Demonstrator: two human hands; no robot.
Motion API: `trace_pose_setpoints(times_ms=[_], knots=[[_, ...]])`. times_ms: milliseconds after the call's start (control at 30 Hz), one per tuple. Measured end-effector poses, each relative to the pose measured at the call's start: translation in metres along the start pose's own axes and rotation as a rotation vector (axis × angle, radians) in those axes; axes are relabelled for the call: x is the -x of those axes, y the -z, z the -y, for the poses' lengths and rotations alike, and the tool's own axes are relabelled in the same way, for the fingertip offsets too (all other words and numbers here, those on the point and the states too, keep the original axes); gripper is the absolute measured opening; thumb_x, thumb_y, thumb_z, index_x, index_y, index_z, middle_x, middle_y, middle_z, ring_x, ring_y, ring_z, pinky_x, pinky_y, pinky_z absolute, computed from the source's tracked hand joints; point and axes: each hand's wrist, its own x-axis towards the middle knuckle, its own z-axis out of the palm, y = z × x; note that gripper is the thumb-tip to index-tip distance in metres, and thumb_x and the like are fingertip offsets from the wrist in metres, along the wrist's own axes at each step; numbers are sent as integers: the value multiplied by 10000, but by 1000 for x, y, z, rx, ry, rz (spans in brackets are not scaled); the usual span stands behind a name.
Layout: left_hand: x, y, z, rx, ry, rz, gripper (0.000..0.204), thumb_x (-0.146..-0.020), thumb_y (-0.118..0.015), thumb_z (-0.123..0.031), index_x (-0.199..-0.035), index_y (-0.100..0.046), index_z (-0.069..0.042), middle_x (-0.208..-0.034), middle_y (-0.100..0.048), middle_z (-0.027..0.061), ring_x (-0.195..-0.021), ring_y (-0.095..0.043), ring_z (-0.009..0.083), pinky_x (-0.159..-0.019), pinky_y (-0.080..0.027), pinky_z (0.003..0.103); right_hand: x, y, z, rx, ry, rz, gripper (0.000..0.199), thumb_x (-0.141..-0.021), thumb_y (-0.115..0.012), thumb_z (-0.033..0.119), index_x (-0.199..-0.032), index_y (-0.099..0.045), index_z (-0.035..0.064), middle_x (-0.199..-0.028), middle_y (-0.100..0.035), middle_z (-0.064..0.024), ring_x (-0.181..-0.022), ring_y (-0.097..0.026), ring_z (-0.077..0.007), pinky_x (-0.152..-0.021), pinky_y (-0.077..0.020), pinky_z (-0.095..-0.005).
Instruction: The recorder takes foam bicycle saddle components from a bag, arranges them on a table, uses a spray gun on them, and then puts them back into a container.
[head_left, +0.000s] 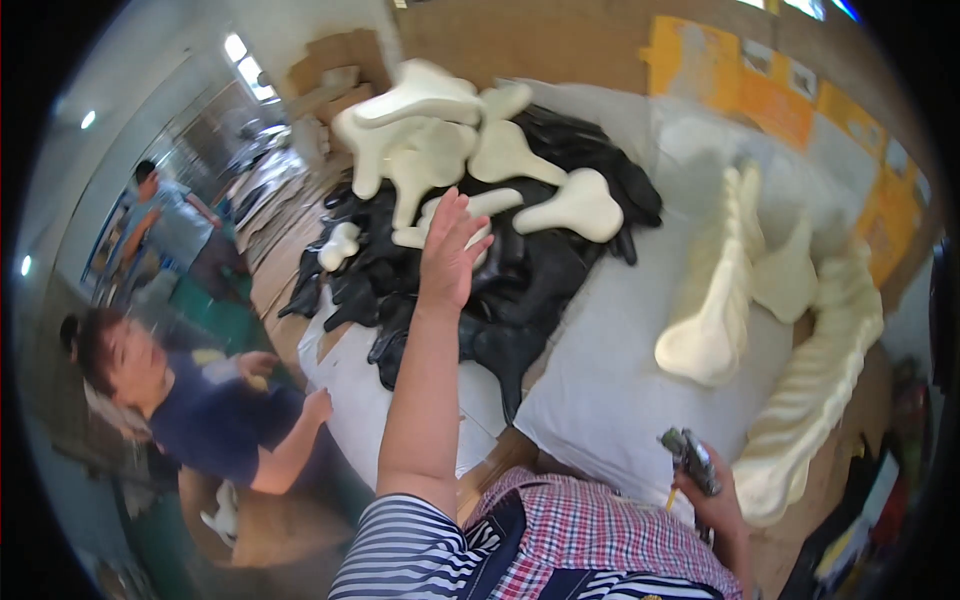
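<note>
My left hand (455, 255) reaches forward with its fingers stretched out, over a heap of cream saddle-shaped pieces (578, 207) and black pieces (535, 300). It grips nothing, and whether it touches the cream piece behind the fingers I cannot tell. Low on the right, near my waist, my right hand (722, 500) is wrapped round a dark hand tool with a metallic body (692, 462). A thin yellow strip shows below the tool; its exact kind is unclear.
Stacks of cream pieces (705, 340) and a long ribbed row (815, 390) lie on the right over white sheeting (600, 370). Yellow holders (695, 60) line the back board. A person in dark blue (225, 410) stands at left; another person (185, 225) is farther back.
</note>
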Motion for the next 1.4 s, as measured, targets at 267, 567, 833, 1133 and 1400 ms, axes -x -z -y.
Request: trace_pose_setpoints(times_ms=[267, 567, 833, 1133, 1400], knots=[[25, 15, 111, -307, 587, 118, 530, -882, -574, -183, -1354, -356, -82, -1156, -565, 95, -884, -598, 174, -730, -491, 288, 56, -1, 37, 47, 136, -309, 547, -823, -616, 55, -1316, -386, 0, -929, -567, -44, -846, -539, -114, -770, -456, -276], [42, -113, 297, -676, 573, 544, 701, -720, -710, -186, -1340, -398, -90, -1262, -507, 95, -1136, -481, 215, -916, -411, 343, 102, 21, 53, -142, 259, -753, 544, -796, -581, 16, -1305, -395, -32, -830, -585, -75, -699, -573, -130, -669, -491, -271], [39, -136, 344, -903, 479, 651, 532, -710, -674, -333, -1143, -577, -40, -1018, -609, 198, -958, -584, 325, -832, -464, 382, 104, 50, 4, -45, 140, -511, 520, -784, -679, 117, -1236, -470, -34, -896, -603, -64, -813, -583, -124, -745, -488, -282], [89, -49, 264, -691, 443, 441, 388, -778, -649, -220, -1107, -604, -19, -946, -636, 110, -812, -595, 201, -737, -472, 311, 42, 54, 4, -74, 98, -292, 518, -828, -619, 99, -1282, -405, -26, -917, -566, -65, -793, -573, -133, -711, -520, -291], [101, 50, 198, -451, 723, 3, 338, -832, -628, -111, -1147, -557, -13, -1003, -633, 79, -860, -615, 167, -747, -504, 301, 30, 61, 12, -53, 94, -356, 505, -830, -623, 73, -1289, -425, -2, -946, -579, -46, -814, -567, -116, -731, -510, -280]])
